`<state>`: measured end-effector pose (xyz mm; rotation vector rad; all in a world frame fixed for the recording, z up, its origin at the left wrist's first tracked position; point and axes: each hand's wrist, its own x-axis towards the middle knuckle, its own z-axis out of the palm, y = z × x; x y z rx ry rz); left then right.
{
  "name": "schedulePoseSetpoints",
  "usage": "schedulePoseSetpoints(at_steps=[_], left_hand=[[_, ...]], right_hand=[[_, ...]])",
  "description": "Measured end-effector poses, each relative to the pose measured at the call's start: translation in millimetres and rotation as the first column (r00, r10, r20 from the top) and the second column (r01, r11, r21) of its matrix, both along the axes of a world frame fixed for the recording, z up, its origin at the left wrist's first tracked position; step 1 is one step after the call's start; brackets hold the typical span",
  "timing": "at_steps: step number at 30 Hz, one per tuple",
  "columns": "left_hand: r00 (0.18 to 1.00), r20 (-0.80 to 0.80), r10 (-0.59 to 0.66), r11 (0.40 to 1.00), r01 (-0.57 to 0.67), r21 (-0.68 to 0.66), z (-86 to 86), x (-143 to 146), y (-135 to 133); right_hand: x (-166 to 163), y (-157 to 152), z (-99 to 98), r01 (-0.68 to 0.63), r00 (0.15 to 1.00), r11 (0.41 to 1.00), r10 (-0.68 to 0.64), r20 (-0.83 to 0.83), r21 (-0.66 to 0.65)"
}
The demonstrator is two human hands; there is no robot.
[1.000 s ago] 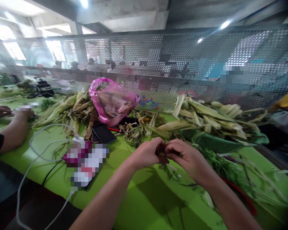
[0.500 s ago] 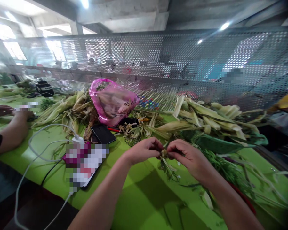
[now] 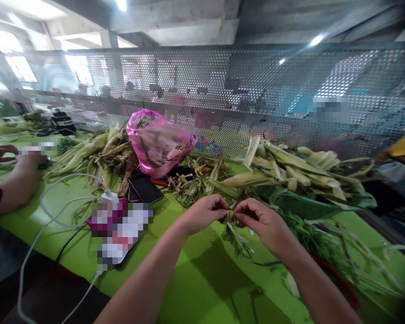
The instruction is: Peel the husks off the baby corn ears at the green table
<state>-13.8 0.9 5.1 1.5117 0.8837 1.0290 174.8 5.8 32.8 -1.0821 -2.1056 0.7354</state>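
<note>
Herb sprig [image 3: 234, 231] pinched between both hands [image 3: 236, 216]; pink bag [image 3: 159, 143] bulging, contents unclear; green basin [image 3: 300, 202] holds husks

Pink bag [image 3: 160, 143], lime-green table [image 3: 202, 288], pale yellow-green corn husks [image 3: 300, 164].

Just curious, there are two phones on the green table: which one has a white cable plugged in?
The near phone, left of the person's left hand: a white cable runs into it. The black phone by the pink bag shows none.
</note>
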Motion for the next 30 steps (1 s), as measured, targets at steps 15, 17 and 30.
schedulePoseSetpoints(at_steps=[15,17,30], left_hand=[[0.997,0.072,0.016,0.999,-0.014,-0.031,3.0,0.5,-3.3],[0.999,0.033,0.018,1.0,-0.017,-0.007,2.5,0.0,-2.7],[0.993,0.094,0.067,0.997,-0.062,-0.05,0.7,1.3,-1.0]], right_hand=[[-1.5,-1.7,1.1,0.016,0.995,0.996,-0.025,-0.096,-0.091],[-3.1,-2.2,-1.8,0.045,0.995,0.998,-0.049,-0.086,-0.042],[2.0,-2.6,1.8,0.09,0.994,0.989,-0.082,-0.073,0.114]])
